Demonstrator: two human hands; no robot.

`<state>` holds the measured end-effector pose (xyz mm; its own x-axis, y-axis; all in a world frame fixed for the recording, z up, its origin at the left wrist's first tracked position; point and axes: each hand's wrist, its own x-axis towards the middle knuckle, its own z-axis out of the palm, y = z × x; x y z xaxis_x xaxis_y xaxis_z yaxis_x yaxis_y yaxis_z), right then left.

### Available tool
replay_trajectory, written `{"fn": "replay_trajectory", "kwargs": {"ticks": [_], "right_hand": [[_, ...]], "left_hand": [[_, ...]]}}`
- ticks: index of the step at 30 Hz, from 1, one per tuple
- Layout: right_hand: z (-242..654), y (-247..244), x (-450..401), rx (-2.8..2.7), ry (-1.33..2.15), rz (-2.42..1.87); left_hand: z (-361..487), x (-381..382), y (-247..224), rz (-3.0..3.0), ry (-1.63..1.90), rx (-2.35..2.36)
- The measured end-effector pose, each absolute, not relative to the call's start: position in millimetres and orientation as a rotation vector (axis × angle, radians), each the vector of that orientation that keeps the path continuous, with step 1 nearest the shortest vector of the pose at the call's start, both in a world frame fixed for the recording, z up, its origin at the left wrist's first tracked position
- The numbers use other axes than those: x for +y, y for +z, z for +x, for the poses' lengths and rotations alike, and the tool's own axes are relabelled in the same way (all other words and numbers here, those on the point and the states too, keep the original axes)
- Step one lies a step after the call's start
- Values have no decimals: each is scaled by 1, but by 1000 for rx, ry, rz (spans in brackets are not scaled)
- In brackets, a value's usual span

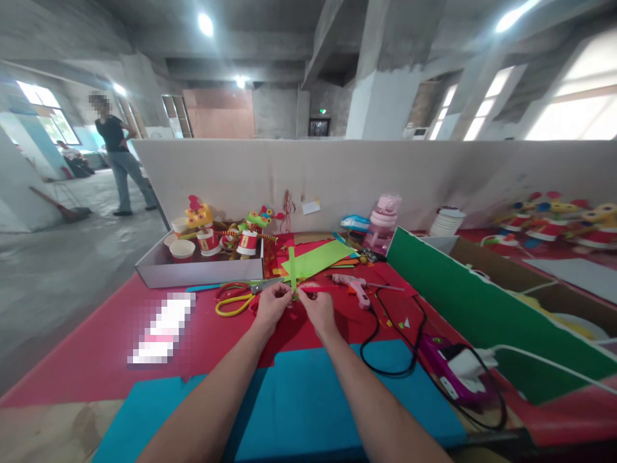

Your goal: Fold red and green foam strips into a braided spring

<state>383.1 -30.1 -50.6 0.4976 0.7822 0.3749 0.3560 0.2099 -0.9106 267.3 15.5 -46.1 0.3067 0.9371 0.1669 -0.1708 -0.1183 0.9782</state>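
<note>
A narrow light-green paper strip (292,265) stands up between my two hands over the red tabletop. My left hand (274,307) pinches its lower end from the left. From the other side, the fingers of my right hand (317,308) close on the same end, and the fingertips nearly meet. Just left of my left hand lie yellow-handled scissors (234,305) and a red-handled pair (230,290). Behind the strip rests a wider sheet of green paper (322,258). A pink glue gun (354,286) lies right of my right hand.
A white box (202,275) with paper cups and cup figures stands back left. At right are a green-sided box (463,302) and a purple power strip (453,373) with black and white cords. Blue sheets (308,399) lie under my forearms. A person (120,148) stands beyond the partition.
</note>
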Motion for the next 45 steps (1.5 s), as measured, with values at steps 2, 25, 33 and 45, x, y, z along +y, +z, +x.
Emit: {"fn": "replay_trajectory", "kwargs": {"ticks": [2, 25, 33, 45], "right_hand": [[383, -49, -31, -1078, 365, -1424], [381, -52, -27, -651, 1087, -856], [378, -50, -30, -714, 1109, -906], [382, -56, -27, -796, 970, -1030]], "left_hand": [[268, 14, -45, 1334, 1143, 796], [266, 16, -45, 1224, 1104, 712], [266, 18, -50, 1216, 1109, 713], [264, 17, -54, 1238, 1063, 667]]}}
